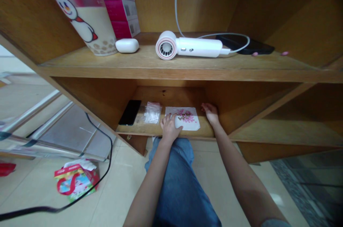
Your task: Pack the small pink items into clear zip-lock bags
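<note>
On the lower shelf lies a white sheet of paper (193, 126) bearing a cluster of small pink pieces (187, 115), too small to name, with some darker bits among them. My left hand (169, 127) rests on the sheet's left part, fingers spread, just left of the pieces. To the right of the paper, my right hand (210, 112) is by the compartment's side wall. Its fingers are loosely bent and apart, with nothing visible in them. Clear plastic bags (152, 113) lie left of the sheet, beside a black phone (130, 112).
The upper shelf (144, 61) holds a milk tea cup (99, 27), pink boxes (122, 9), a white earbud case (127, 45), a corded white hair dryer (198, 47) and a dark flat object (257, 47). A black cable (107, 170) and a colourful bag (76, 180) are at left.
</note>
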`<state>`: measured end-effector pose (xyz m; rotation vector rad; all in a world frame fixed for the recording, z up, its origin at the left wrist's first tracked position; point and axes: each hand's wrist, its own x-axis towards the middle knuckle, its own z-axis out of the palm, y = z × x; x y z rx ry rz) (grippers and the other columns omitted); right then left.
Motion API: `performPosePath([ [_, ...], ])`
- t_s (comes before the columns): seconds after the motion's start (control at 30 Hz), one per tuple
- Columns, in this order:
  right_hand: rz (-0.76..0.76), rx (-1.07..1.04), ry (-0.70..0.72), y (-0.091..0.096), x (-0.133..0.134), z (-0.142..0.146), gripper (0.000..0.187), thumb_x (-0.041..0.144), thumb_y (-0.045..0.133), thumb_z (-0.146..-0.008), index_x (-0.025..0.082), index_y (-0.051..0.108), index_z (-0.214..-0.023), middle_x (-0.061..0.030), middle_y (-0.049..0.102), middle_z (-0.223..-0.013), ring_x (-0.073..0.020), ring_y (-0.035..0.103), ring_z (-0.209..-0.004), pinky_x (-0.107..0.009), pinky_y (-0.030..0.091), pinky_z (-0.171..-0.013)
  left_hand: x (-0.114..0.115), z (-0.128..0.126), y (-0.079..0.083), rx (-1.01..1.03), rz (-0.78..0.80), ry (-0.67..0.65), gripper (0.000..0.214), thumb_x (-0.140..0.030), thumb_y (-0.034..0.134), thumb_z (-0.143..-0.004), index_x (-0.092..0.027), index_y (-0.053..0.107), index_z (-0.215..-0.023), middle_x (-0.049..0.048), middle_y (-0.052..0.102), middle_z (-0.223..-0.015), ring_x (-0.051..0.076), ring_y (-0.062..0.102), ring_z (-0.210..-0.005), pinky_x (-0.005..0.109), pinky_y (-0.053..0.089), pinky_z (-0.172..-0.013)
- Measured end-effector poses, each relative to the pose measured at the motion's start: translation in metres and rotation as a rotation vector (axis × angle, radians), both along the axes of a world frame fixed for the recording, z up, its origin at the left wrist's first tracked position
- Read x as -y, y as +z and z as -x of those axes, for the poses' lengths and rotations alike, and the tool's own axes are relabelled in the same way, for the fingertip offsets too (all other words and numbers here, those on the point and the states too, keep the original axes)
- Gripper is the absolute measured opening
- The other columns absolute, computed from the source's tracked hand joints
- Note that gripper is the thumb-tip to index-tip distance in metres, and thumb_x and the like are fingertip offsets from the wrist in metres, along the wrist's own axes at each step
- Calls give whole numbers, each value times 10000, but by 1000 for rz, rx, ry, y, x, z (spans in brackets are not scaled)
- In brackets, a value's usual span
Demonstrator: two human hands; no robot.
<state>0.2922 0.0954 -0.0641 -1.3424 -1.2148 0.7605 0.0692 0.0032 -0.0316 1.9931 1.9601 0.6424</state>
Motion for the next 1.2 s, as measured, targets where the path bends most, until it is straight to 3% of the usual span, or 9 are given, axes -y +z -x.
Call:
performPosePath([
  [1.2, 2, 6, -7, 0, 0, 0, 381, 575, 556, -659, 195, 580, -638, -45, 616, -650, -162, 526, -570, -286, 403, -557, 0, 0, 1, 59, 0, -1, 615, -397, 637, -663, -238, 426, -1218, 90, 429, -1278, 278, 330, -1211, 400, 244, -988],
])
